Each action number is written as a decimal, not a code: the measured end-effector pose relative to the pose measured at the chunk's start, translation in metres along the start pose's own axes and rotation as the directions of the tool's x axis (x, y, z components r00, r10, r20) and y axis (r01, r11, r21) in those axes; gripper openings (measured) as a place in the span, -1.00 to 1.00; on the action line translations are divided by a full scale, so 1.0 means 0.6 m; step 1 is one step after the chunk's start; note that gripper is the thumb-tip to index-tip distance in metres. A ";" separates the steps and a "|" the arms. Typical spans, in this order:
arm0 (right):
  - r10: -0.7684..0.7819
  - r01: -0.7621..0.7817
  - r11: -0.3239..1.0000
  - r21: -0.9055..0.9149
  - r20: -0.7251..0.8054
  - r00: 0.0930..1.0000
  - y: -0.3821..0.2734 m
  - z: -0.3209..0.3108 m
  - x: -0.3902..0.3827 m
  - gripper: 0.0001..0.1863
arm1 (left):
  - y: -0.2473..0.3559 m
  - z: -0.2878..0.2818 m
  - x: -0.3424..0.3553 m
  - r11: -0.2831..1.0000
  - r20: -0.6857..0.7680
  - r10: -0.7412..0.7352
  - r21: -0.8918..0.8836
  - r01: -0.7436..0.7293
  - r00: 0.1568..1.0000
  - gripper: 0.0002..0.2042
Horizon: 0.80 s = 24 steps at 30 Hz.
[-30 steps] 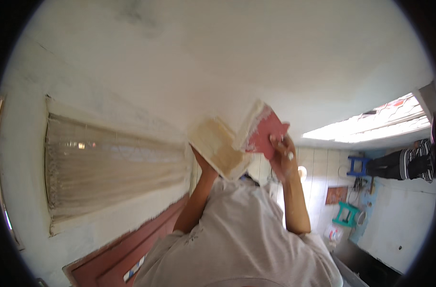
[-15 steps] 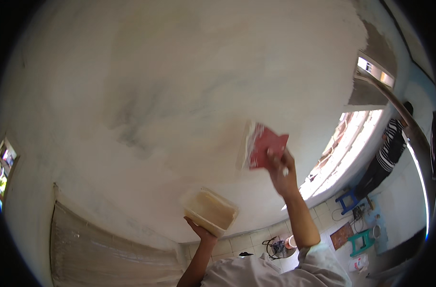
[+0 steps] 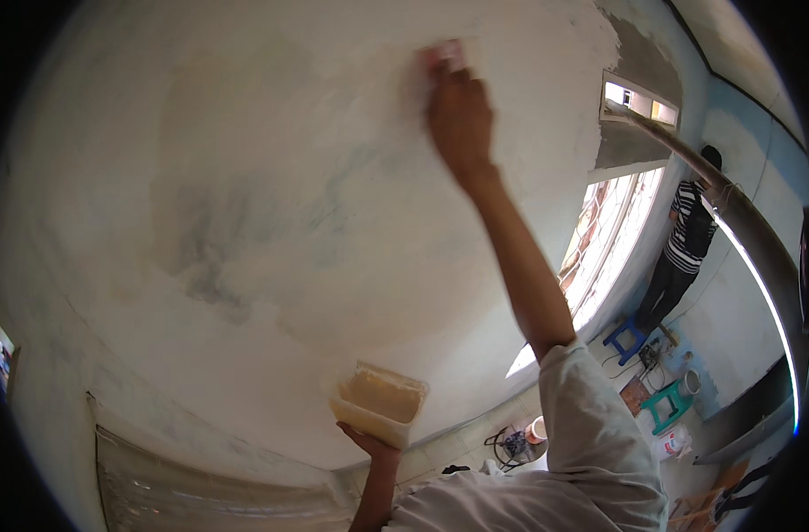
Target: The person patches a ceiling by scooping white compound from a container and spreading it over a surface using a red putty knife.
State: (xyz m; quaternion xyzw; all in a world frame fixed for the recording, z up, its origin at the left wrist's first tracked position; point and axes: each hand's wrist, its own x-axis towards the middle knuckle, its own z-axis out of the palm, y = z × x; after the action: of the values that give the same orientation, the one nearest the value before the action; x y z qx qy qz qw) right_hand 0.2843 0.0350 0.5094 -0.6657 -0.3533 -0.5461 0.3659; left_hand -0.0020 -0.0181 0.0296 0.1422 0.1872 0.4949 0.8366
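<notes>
A pale wall (image 3: 271, 133) is dominating the view. Near its lower edge, a cream container (image 3: 369, 424) is resting in the left hand (image 3: 375, 444), partly hidden fingers gripping its underside. Higher up, the right hand (image 3: 460, 117) is clasping a blurred reddish spreader (image 3: 453, 56), fingers curled.

Shirt (image 3: 497, 504): loose upper garment in plain, light grey-beige cloth, softly creased. Right sleeve (image 3: 590, 417): short and wide, same cloth, ending well back from the right hand (image 3: 460, 124). Right forearm (image 3: 516, 248): bare to the sleeve edge. Left hand (image 3: 374, 442) and left forearm (image 3: 375, 495): bare.
</notes>
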 end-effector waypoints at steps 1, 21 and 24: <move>-0.131 0.132 0.991 -0.035 0.035 0.991 -0.049 0.003 -0.025 -0.61 | 0.000 0.000 0.000 0.999 0.001 0.051 0.017 -0.051 0.999 -0.14; 0.242 -0.212 0.918 0.335 -0.048 0.969 0.150 -0.050 -0.039 -0.85 | 0.010 0.003 -0.065 0.999 0.008 -0.038 0.035 0.038 0.999 -0.13; -0.001 0.001 1.000 0.006 0.062 0.998 0.063 0.024 -0.084 -0.51 | 0.006 -0.015 -0.064 0.999 -0.007 -0.046 0.028 0.046 0.999 -0.13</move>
State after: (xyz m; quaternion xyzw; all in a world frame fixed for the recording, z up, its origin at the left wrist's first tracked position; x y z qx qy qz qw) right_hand 0.3159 0.0257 0.4541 -0.6809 -0.3664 -0.5244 0.3567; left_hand -0.0255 -0.0498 0.0297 0.1481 0.1999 0.4732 0.8451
